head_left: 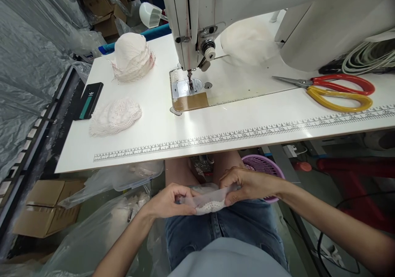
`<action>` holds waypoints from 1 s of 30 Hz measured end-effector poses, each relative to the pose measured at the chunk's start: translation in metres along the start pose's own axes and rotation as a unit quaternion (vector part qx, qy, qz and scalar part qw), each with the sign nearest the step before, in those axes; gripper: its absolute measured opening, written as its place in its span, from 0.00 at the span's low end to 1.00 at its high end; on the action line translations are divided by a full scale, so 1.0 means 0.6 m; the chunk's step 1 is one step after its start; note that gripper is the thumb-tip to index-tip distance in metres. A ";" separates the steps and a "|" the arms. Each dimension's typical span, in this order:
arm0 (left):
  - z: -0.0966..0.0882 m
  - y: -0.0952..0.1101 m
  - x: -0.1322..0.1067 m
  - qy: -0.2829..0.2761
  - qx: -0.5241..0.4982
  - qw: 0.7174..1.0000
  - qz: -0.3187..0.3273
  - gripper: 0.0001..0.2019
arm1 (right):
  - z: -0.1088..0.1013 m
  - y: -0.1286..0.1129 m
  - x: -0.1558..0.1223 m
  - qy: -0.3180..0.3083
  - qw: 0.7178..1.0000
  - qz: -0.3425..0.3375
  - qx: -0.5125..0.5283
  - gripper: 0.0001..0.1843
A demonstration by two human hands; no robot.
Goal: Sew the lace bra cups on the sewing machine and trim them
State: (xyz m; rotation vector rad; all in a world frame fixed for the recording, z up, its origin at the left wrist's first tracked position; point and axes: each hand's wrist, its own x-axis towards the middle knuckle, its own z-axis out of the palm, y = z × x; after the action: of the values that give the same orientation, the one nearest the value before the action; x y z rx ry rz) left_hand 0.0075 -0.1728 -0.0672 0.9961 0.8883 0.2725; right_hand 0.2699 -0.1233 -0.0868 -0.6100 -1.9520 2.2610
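Over my lap, below the table's front edge, both hands hold a sheer white fabric piece with a scalloped lace edge (211, 206). My left hand (171, 201) pinches its left end between thumb and fingers. At the other end, my right hand (242, 185) grips it the same way, with the sheer part stretched between them. The sewing machine (197, 26) stands above, its presser foot (190, 81) over the metal plate. A lace piece (116, 116) lies flat on the table's left side, and behind it sits a stack of off-white moulded cups (132, 57).
Scissors with red and yellow handles (327, 90) lie right of the machine plate. A ruler strip (222, 139) runs along the table's front. A black and green case (89, 101) lies at the left edge. A purple basket (271, 166) stands under the table; plastic bags (92, 227) fill the lower left.
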 end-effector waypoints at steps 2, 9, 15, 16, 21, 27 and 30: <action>-0.005 -0.008 0.000 -0.019 -0.027 0.999 0.017 0.10 | -0.004 -0.001 -0.003 -0.002 1.000 0.010 0.023 0.16; 0.000 -0.040 0.007 0.019 -0.211 0.976 0.055 0.17 | 0.000 0.011 -0.019 0.019 0.990 0.030 0.137 0.17; 0.001 -0.053 0.010 0.092 -0.260 0.961 0.032 0.20 | 0.020 0.025 -0.011 0.091 0.988 0.029 0.124 0.22; 0.001 -0.052 0.010 0.095 -0.261 0.960 0.030 0.20 | 0.022 0.028 -0.008 0.104 0.987 0.028 0.116 0.22; -0.003 -0.042 0.006 0.095 -0.245 0.964 0.034 0.20 | 0.021 0.034 -0.007 0.125 0.985 0.025 0.115 0.18; -0.014 -0.042 0.006 0.080 -0.197 0.976 0.051 0.20 | 0.011 0.018 -0.019 0.120 0.989 -0.006 0.089 0.15; -0.019 -0.043 0.009 0.084 -0.167 0.981 0.052 0.20 | 0.007 0.014 -0.022 0.115 0.989 -0.014 0.091 0.17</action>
State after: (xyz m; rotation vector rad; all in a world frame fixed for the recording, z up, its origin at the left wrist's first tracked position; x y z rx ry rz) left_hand -0.0026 -0.1768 -0.0940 0.7148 0.9073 0.5826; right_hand 0.2824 -0.1331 -0.0916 -0.7746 -1.6182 2.2074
